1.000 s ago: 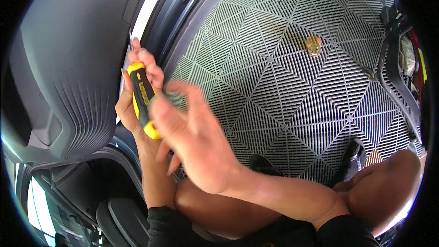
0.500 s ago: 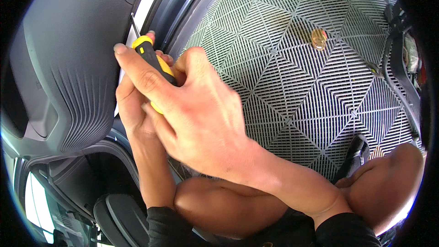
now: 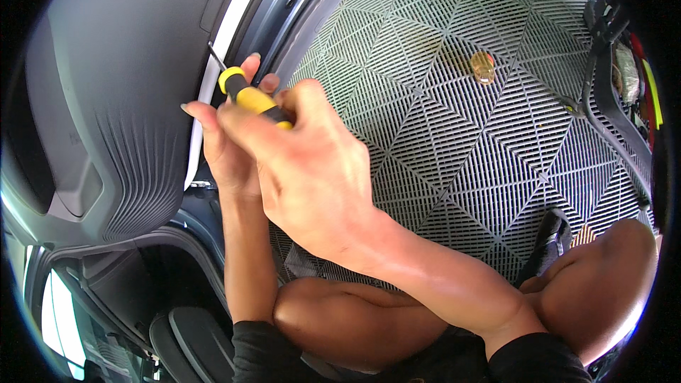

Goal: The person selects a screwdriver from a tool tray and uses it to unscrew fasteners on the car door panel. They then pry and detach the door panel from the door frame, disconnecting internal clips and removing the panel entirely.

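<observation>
Gripping a yellow-and-black screwdriver (image 3: 250,98) in the right hand (image 3: 319,163), pointed forward-left over the spread left hand (image 3: 234,163) toward the car-door panel (image 3: 142,57).

Mostly matt plastic, with one slim metal shaft (image 3: 217,58).
The screwdriver handle (image 3: 254,101) looks like smooth plastic or rubber. At left, the door panel (image 3: 135,50) is matt plastic, ribbed in part; the floor (image 3: 454,149) appears slatted plastic, the near left sleeve (image 3: 266,351) matt cloth. One far amber piece (image 3: 483,69) seems glossy, though small.
</observation>
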The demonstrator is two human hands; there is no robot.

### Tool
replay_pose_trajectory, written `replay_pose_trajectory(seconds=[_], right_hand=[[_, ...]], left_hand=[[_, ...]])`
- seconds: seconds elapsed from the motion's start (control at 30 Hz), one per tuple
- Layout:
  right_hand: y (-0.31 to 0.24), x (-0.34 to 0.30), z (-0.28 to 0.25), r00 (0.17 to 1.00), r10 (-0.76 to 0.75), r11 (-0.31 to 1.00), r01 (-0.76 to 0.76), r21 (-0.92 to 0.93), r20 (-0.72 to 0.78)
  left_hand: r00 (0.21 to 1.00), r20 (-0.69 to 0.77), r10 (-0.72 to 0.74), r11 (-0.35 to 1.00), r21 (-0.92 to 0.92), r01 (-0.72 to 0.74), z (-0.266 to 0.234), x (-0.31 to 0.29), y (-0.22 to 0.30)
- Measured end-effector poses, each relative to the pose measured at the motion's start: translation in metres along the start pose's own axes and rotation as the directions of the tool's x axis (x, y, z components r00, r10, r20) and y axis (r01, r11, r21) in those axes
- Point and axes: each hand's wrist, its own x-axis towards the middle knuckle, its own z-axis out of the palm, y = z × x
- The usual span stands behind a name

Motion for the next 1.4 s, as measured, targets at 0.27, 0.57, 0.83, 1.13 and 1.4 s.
replay_pose_trajectory(seconds=[0.27,0.57,0.83,1.13,1.4], right_hand=[[-0.002,-0.005,-0.017,0.981,0.167,0.765,-0.189,0.615,0.094],[0.016,-0.011,0.006,0.989,-0.029,0.970,0.062,0.235,-0.142],[0.018,-0.012,0.016,0.987,0.142,0.866,-0.089,0.492,-0.071],[0.025,0.005,0.001,0.985,-0.098,0.995,0.097,-0.017,-0.141],[0.021,0.002,0.016,0.957,-0.239,0.971,0.233,-0.056,-0.161]], left_hand=[[0.983,-0.174,0.065,0.998,0.015,-0.063,0.006,0.011,0.005],[1.000,-0.020,-0.001,0.999,-0.035,0.001,-0.003,0.012,-0.002],[0.978,-0.160,0.136,0.988,0.098,-0.121,0.001,0.007,-0.004],[0.970,-0.227,0.085,0.982,-0.147,-0.120,-0.048,0.049,0.008],[0.856,-0.428,0.289,0.816,-0.358,-0.454,-0.042,0.092,0.006]])
